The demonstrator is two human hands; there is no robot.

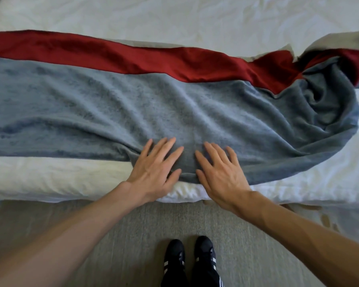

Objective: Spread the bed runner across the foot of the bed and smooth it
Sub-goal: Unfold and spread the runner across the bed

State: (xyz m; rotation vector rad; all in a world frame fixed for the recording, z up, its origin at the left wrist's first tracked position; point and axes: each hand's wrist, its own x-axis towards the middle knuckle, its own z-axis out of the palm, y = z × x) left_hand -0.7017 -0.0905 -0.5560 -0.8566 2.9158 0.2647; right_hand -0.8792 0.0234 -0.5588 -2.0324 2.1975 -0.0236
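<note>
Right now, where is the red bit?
In the head view, the red band lies along the far edge of the grey runner, against the white bedding.

The left hand and the right hand were bare, and the forearms too. The person wore black shoes with white stripes, and black trousers, also white-striped at the side.

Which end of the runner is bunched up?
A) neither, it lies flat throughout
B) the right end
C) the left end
B: the runner is crumpled into deep folds at its right end, while the left hand and right hand press flat on its near edge.
</note>
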